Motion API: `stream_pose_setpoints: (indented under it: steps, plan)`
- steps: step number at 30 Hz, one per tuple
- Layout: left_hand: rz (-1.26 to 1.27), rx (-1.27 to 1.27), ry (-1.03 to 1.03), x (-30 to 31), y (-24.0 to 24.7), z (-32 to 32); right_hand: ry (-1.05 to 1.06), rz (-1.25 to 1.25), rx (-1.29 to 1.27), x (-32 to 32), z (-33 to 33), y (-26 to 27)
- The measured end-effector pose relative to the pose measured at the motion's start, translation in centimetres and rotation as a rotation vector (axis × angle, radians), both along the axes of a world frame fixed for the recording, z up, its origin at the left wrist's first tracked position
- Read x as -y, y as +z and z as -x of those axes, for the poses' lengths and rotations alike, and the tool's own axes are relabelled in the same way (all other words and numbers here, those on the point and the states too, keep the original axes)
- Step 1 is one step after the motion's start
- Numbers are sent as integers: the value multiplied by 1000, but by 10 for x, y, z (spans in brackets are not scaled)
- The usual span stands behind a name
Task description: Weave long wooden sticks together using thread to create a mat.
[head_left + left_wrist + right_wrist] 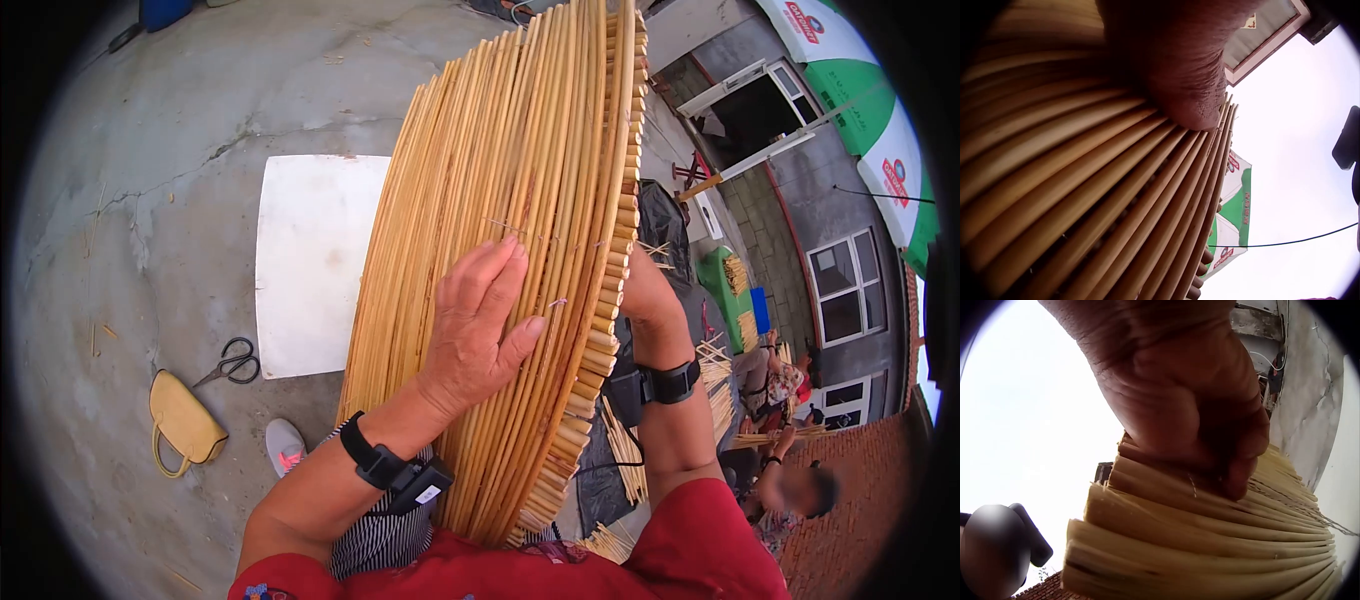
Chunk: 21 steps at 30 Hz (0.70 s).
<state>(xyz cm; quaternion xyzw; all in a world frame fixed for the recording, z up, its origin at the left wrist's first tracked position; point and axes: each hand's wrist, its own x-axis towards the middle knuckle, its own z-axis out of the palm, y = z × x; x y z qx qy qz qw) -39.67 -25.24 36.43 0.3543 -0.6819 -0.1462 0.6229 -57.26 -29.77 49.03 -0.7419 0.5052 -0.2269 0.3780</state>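
A large curved panel of sewn plant stalks (530,130) stands tilted against the body; cut stalk ends line its right edge. Spread flat, my left hand (475,325) rests on its near face, fingertips close to a thin, needle-like sliver (503,224). A small thread end (558,302) shows beside the thumb. In the head view my right forearm (655,300) passes behind the panel, which hides that hand. The right wrist view has my right hand (1179,394) with bent fingers against the crosswise stalks (1166,519), near a stitch and twisted twine (1300,506); I cannot tell what it pinches.
A white board (315,260) lies on the concrete floor, with black-handled scissors (235,365) and a yellow bag (187,422) nearby. At right are loose stalk bundles (622,455) on dark sheeting, a green container (725,285), other people and a parasol (850,105).
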Motion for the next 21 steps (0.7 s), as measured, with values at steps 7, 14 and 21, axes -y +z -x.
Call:
stream_pose_setpoints:
  steps: [7,14,21]
  plan:
    - [-29,61,-33,0,0,-2,-396,69,283,-57,-12,20]
    - [-53,61,14,-13,2,2,-326,4,369,-112,-47,-23]
    - [12,-12,121,-32,25,-27,-175,19,396,-109,-67,-3]
